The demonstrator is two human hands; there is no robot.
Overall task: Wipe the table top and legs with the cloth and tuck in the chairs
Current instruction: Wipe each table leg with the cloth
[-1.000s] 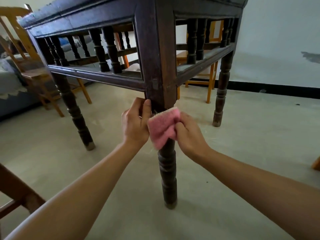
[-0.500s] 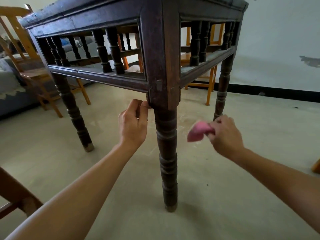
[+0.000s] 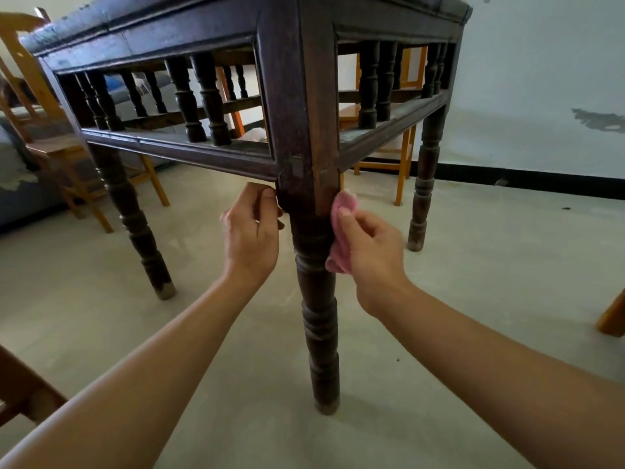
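Observation:
A dark wooden table (image 3: 189, 35) with turned spindles stands over me, its near corner leg (image 3: 318, 316) in the middle of the view. My right hand (image 3: 368, 252) grips a pink cloth (image 3: 341, 231) and presses it against the right side of that leg, just below the square corner block. My left hand (image 3: 252, 235) is at the left side of the same leg under the lower rail, fingers curled, fingertips touching the wood. Orange wooden chairs stand at the left (image 3: 61, 154) and behind the table (image 3: 402, 157).
Two more table legs stand at the left (image 3: 135, 228) and back right (image 3: 422, 198). Part of a brown chair (image 3: 20, 394) shows at the bottom left and an orange leg (image 3: 614, 316) at the right edge. Grey sofa at far left. Bare concrete floor around.
One second ago both hands held the cloth around the leg. My right hand then pulled away to the right with it and has now brought it back against the leg's right side.

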